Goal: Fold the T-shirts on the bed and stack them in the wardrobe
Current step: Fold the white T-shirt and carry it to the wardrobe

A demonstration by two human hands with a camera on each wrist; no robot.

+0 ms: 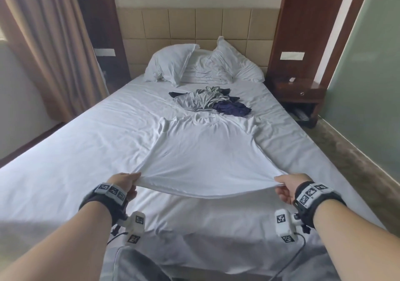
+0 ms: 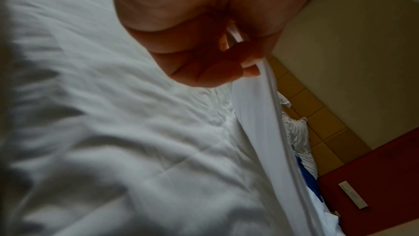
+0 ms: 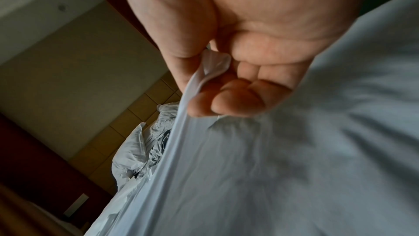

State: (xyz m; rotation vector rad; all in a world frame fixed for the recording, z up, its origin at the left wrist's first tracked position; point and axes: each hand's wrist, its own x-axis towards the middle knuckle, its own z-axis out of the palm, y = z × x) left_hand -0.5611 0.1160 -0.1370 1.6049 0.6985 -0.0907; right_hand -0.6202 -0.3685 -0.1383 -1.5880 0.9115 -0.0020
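Observation:
A white T-shirt (image 1: 205, 150) lies spread on the bed, collar toward the pillows, its hem lifted off the sheet. My left hand (image 1: 126, 182) pinches the hem's left corner, and my right hand (image 1: 286, 185) pinches the right corner, stretching the hem taut between them. In the left wrist view my left hand (image 2: 226, 64) has its fingers curled on the hem edge (image 2: 269, 114). In the right wrist view my right hand (image 3: 215, 82) grips the folded hem corner (image 3: 215, 64). A heap of grey and dark blue T-shirts (image 1: 211, 103) lies beyond the collar.
The white bed sheet (image 1: 86, 142) is wrinkled all round the shirt. Pillows (image 1: 201, 64) lean on the tan padded headboard (image 1: 194, 25). A dark wood nightstand (image 1: 300, 92) stands at the right, brown curtains (image 1: 49, 42) at the left. The wardrobe is out of view.

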